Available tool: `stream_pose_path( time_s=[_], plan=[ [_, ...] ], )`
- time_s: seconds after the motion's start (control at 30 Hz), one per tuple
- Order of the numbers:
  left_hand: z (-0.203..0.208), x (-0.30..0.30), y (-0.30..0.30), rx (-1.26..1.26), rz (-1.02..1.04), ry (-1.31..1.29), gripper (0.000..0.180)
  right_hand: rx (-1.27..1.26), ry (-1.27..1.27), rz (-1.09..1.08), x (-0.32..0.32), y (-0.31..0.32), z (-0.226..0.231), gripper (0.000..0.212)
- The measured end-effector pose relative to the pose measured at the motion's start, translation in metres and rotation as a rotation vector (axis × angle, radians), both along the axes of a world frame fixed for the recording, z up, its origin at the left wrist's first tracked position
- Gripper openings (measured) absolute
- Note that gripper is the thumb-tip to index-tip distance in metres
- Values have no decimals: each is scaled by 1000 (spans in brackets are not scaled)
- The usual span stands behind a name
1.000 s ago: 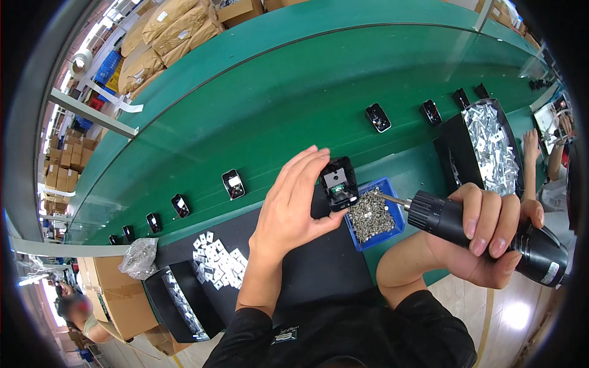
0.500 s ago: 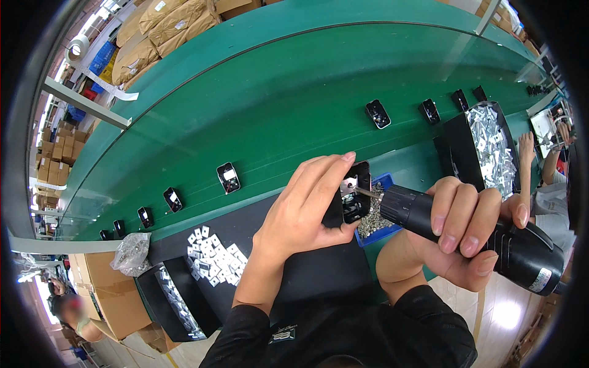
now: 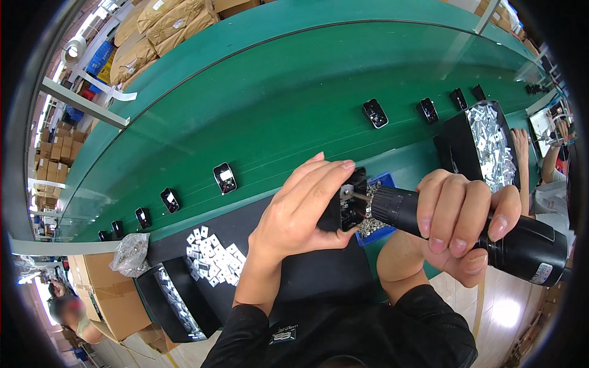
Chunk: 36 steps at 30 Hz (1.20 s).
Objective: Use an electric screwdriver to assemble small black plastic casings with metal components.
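Note:
My left hand (image 3: 300, 211) is closed round a small black plastic housing (image 3: 354, 216), its open side turned to the right. Inside the housing sits a small metal piece (image 3: 346, 191). My right hand (image 3: 460, 224) grips a black electric screwdriver (image 3: 396, 207), held nearly level. Its bit reaches into the housing at the metal piece; whether a screw is on the tip cannot be made out. Behind the screwdriver's nose, a blue tray (image 3: 385, 179) of small metal screws (image 3: 371, 227) is partly covered by my hands and the tool.
Black housings (image 3: 225, 178) stand in a row along the green conveyor belt (image 3: 288, 116). White square plates (image 3: 211, 257) lie on the black mat (image 3: 319, 276). Boxes of metal plates stand left (image 3: 178, 300) and right (image 3: 492, 147). A plastic bag (image 3: 130, 253) rests by a carton (image 3: 110, 288). Co-workers are at both sides.
The screwdriver and my right hand have shifted slightly left, bringing its nose closer to the housing. The housings on the belt have moved a little to the left.

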<state>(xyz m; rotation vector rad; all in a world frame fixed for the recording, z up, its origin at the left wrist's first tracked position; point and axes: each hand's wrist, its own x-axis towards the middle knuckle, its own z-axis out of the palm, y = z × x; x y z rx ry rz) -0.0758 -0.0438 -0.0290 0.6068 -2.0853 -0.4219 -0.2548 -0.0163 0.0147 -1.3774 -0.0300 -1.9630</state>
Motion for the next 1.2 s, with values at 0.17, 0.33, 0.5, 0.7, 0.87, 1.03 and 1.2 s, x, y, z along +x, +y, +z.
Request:
stream_pose_path(
  time_s=[0.17, 0.33, 0.5, 0.7, 0.87, 1.03, 1.2],
  plan=[
    [-3, 0, 0, 22, -21, 36, 71, -26, 56, 60, -1, -3, 0, 30],
    [-3, 1, -1, 52, -16, 36, 72, -22, 3, 38, 2, -5, -4, 36],
    [-15, -3, -12, 105, -11, -54, 71, 72, 82, -120, 1, 0, -7, 55],
    [-76, 25, -53, 332, 343, -247, 66, -188, 0, -74, -19, 16, 4, 46],
    [-100, 44, -63, 701, 427, -322, 73, -173, -67, -205, -20, 21, 6, 42],
    [-82, 43, -53, 575, 545, -492, 102, -191, 31, -209, -27, 15, 5, 49],
    [-57, -12, -30, 239, 184, -199, 29, -216, 13, -258, -23, 20, 2, 45]
  ],
)
